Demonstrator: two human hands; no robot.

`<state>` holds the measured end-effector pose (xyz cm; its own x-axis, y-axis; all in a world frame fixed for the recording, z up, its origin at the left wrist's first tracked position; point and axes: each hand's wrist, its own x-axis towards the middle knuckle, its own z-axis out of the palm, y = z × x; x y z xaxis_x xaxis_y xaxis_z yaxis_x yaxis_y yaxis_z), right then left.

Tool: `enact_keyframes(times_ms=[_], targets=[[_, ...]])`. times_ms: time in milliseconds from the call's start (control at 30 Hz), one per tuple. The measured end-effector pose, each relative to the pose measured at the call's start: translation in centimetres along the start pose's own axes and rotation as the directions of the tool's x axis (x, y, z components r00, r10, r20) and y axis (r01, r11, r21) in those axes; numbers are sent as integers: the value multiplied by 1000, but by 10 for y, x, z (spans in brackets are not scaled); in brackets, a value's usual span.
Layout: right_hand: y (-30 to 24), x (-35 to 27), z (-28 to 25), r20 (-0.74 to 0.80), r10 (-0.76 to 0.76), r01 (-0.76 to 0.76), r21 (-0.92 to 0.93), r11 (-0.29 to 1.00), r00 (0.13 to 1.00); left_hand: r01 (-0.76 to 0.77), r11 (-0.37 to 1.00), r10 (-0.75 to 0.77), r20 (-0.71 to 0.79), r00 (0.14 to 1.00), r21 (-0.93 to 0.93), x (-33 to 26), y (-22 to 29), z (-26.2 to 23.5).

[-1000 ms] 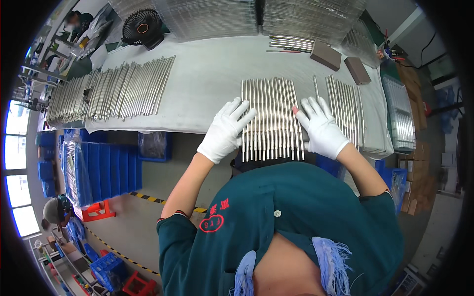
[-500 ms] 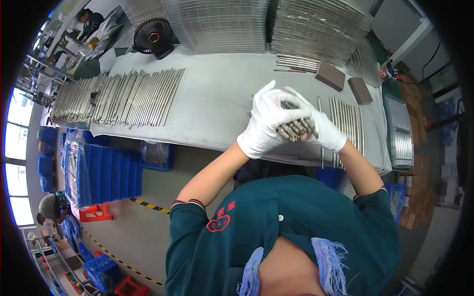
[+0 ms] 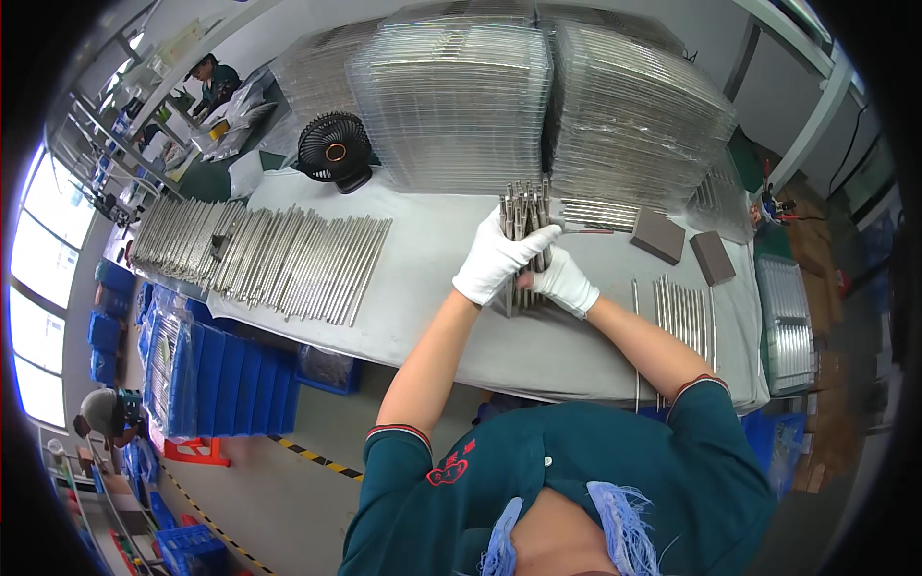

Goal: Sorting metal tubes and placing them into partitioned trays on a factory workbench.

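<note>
We keep the fingers of the gloved left hand (image 3: 495,257) curled round the bundle of metal rods (image 3: 524,206), with the thumb laid across its near face; the fingertips behind the rods are hidden, so we cannot tell how they meet. The gloved right hand (image 3: 567,283) closes on the bundle lower down from the right, a reddish fingertip (image 3: 524,279) against the rods and the other fingers partly out of sight. The bundle lies between both palms, over the middle of the pale-covered table (image 3: 442,317); we cannot tell whether its lower ends touch the cloth. The upper ends stand uneven and a few rods splay, so in our judgement we should press evenly from both sides, keep the hands at different heights, and hold the rods parallel; a loose grip would probably let inner rods slip. We also judge it wise to keep the right forearm clear of the single rod (image 3: 636,336) and the short row of rods (image 3: 687,317) near and to the right. Farther right lie two brown blocks (image 3: 659,236); just left of them are the flat-lying rods (image 3: 600,213). On the left rests the long row of rods (image 3: 298,264), with the black fan (image 3: 333,149) beyond it and stacks of clear trays (image 3: 451,115) along the far edge.
</note>
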<state>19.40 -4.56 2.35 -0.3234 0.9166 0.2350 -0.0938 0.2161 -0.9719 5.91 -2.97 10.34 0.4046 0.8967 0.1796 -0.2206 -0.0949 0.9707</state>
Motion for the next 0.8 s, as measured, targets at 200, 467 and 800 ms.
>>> enact_keyframes(times_ms=[200,467,800], targets=[[1,-8,14,190,98,-71,-146,987,977,-10,999,5,-87,996,-54,-21,2,14],[13,-22,12,405,50,8,-139,990,913,43,996,-38,67,997,-76,-59,8,11],[-59,-53,-21,233,252,-59,-616,785,939,48,999,-50,-90,995,-18,-64,-9,17]])
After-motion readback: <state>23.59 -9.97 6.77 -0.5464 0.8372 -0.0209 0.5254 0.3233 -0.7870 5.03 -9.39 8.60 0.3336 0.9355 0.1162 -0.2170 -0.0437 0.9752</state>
